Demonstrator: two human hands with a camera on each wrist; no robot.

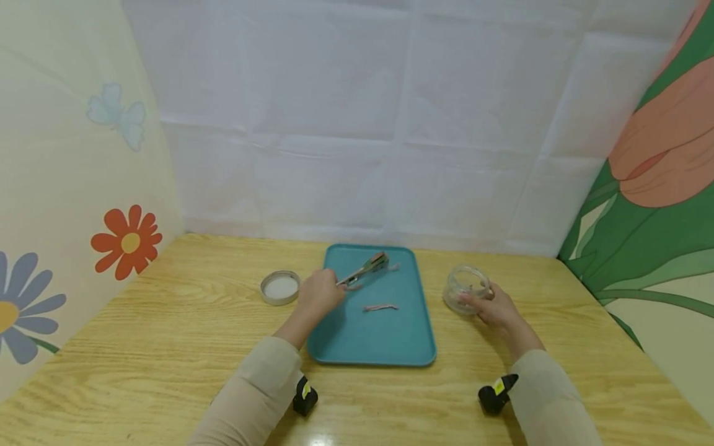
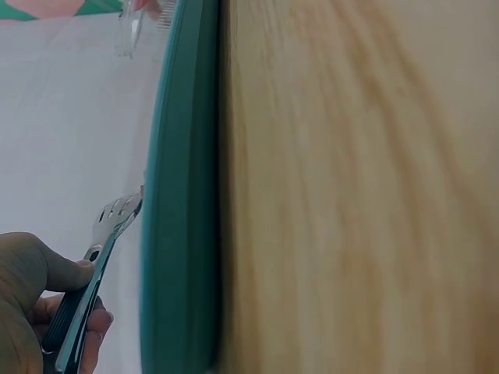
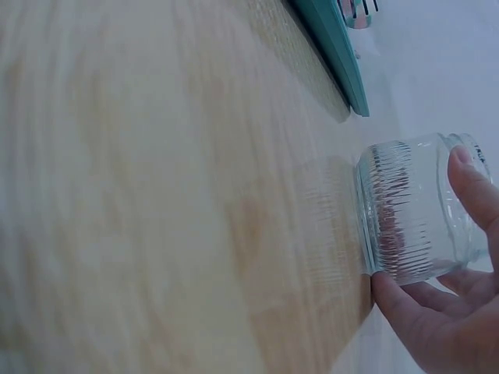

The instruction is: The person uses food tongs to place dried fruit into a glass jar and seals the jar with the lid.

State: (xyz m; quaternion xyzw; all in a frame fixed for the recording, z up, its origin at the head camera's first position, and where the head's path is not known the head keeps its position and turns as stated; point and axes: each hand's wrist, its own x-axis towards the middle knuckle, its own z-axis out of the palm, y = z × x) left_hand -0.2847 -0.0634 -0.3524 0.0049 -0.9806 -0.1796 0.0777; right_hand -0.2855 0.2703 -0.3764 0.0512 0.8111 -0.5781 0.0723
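My left hand grips metal tongs by the handles, above the left side of the teal tray. In the left wrist view the slotted head of the tongs reaches to the tray's rim; whether the tips pinch anything is hidden. A thin pinkish strip lies mid-tray, and another pale strip shows close to the tongs' tips. Right of the tray, my right hand holds an uncapped glass jar from its side. Something reddish shows through its ribbed wall.
A round lid with a pale inside lies left of the tray, close to my left hand. The wooden table meets a white sheet at the back. Flower-printed panels stand at both sides.
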